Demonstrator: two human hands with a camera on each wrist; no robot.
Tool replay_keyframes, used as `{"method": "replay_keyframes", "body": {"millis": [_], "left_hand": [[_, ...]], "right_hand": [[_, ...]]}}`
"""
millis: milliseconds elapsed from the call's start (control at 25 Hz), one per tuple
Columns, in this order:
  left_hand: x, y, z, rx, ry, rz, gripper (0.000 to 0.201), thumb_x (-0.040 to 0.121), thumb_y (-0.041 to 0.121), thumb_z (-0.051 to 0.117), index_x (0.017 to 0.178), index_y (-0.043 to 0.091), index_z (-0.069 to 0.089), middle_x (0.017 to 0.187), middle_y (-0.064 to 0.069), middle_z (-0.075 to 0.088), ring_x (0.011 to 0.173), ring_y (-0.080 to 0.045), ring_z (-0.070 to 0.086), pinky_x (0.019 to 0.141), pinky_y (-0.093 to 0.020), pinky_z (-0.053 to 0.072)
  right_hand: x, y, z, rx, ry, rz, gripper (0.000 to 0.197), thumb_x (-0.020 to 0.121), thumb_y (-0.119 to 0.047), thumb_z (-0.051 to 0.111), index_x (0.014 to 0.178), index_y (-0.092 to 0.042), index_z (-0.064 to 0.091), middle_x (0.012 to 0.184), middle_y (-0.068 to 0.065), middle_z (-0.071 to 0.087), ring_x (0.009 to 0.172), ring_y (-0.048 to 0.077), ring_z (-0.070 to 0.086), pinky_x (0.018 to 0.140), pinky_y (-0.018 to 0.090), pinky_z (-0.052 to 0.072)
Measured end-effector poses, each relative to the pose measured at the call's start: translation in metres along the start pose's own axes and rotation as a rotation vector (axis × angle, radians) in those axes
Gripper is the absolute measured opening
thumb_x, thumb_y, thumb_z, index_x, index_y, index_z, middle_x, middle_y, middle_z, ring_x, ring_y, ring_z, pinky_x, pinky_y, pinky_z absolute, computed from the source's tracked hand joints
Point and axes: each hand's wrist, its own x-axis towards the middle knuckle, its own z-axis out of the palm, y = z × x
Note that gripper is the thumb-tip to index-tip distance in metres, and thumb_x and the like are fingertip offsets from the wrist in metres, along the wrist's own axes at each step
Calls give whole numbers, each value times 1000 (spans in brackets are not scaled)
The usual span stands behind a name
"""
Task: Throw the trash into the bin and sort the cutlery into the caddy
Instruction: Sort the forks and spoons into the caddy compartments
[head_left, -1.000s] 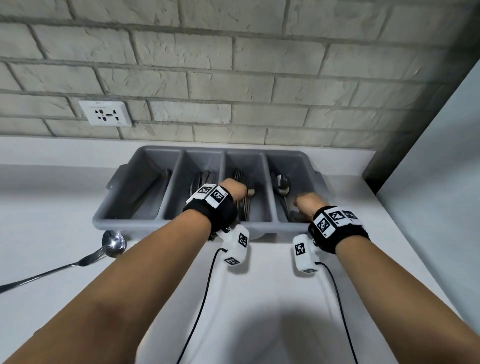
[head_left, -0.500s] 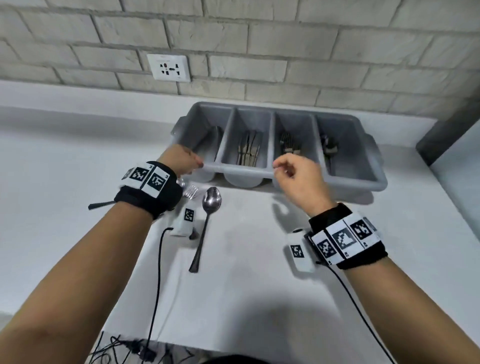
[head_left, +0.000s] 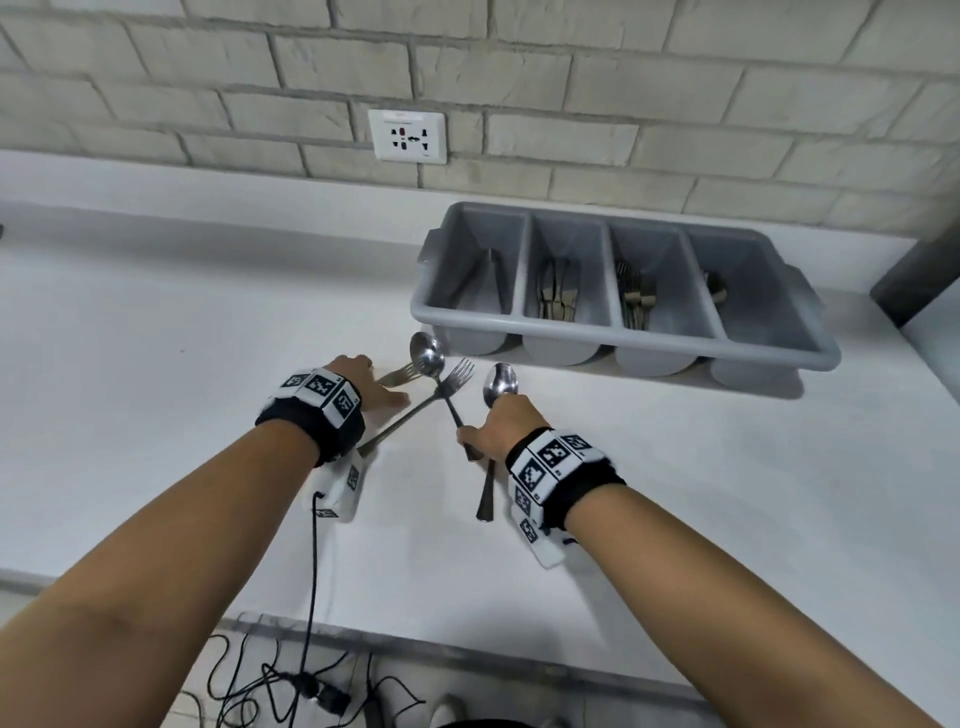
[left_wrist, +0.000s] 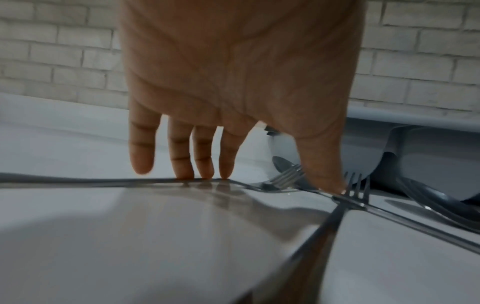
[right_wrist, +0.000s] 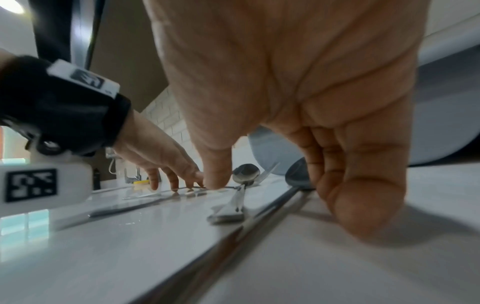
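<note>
A grey four-compartment caddy (head_left: 623, 343) stands at the back right of the white counter (head_left: 156, 364), with cutlery in each compartment. In front of its left end lie two forks and two spoons. My left hand (head_left: 387, 387) rests straight fingertips (left_wrist: 205, 172) on the handle of the left fork (head_left: 402, 371). The second fork (head_left: 460, 371) crosses under a spoon (head_left: 426, 353). My right hand (head_left: 488, 421) covers the handle of the right spoon (head_left: 500, 384). Its curled fingers (right_wrist: 363, 205) press beside that handle and its thumb (right_wrist: 215, 181) is down on the other side.
A wall socket (head_left: 407, 136) sits in the brick wall behind. A dark post and a white panel (head_left: 914, 280) close the right side. Loose cables (head_left: 291, 675) hang below the counter's front edge. Bare counter stretches to the left.
Both hands came out of the caddy and dropped to the counter in front of its left end. The left now touches a fork and the right has closed over a spoon handle.
</note>
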Motion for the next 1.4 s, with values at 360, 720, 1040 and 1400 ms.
{"method": "replay_keyframes", "body": {"millis": [360,720,1040,1400], "left_hand": [[-12,10,14,150,-15,188,28,84,22,59,106,6,66,109,-10,69,107,-27,64,88,-30,50],[-16,-1,29,85,-13,268,25,86,17,50,107,8,60,109,-9,63,105,-27,62,86,-31,49],[-22,0,30,-141,63,408,24,95,23,41,113,12,52,97,-10,62,89,-29,57,80,-37,44],[-48,45,18,-526,173,631,28,93,23,52,114,15,68,100,-13,71,90,-25,61,83,-27,43]], "right_hand": [[11,-18,10,-51,138,143,29,90,-3,53,117,4,56,121,16,62,110,29,62,86,29,50],[-3,-13,16,-227,102,160,34,94,-10,42,126,1,46,131,16,52,120,30,54,98,34,45],[-13,18,-5,-302,23,117,36,90,-9,43,125,-3,45,130,14,55,119,30,55,94,34,45],[-37,70,-39,52,239,51,32,98,-16,34,110,3,56,115,24,62,107,34,58,81,30,43]]}}
